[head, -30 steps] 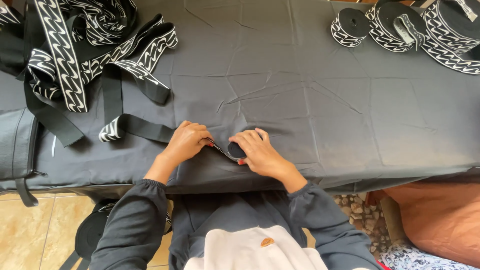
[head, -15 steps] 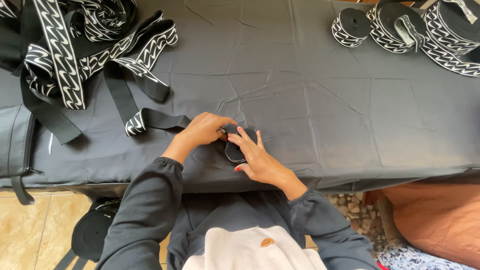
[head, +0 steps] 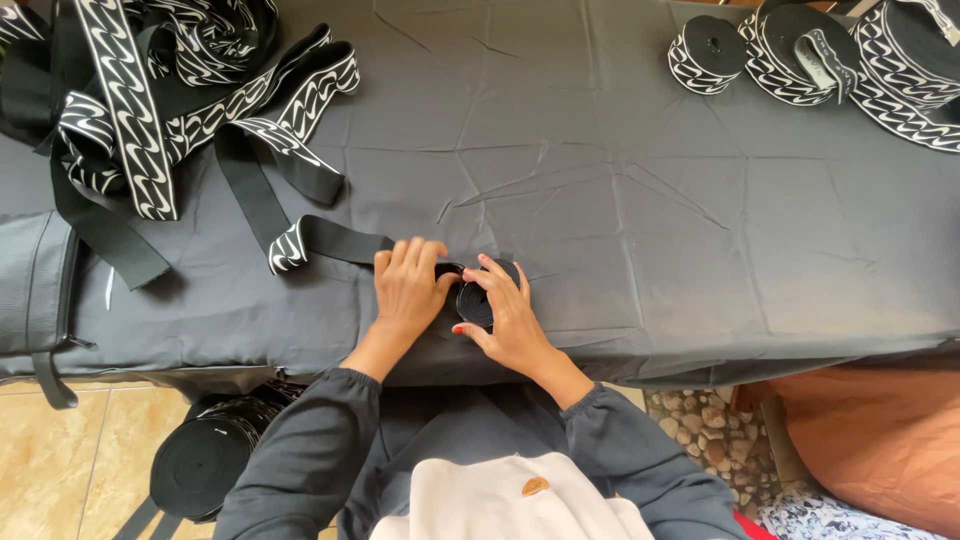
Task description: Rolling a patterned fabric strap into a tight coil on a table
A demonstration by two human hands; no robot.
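Note:
A small black roll of strap (head: 478, 300) lies flat near the front edge of a table covered in dark grey cloth (head: 620, 230). My right hand (head: 512, 318) cups the roll from the right and grips it. My left hand (head: 408, 285) lies flat on the strap (head: 330, 240) that feeds into the roll from the left. That strap is black on one side and has a black-and-white wave pattern on the other. It runs back to a loose heap of the same strap (head: 150, 100) at the far left.
Several finished patterned rolls (head: 705, 52) stand at the far right corner of the table. A large black roll (head: 205, 465) sits on the tiled floor at the lower left. A black bag (head: 35, 290) lies at the table's left end. An orange cushion (head: 880, 440) is at the right.
The roll has grown thicker as both hands wound it. The strap's folded patterned bend has been drawn right, closer to my left hand.

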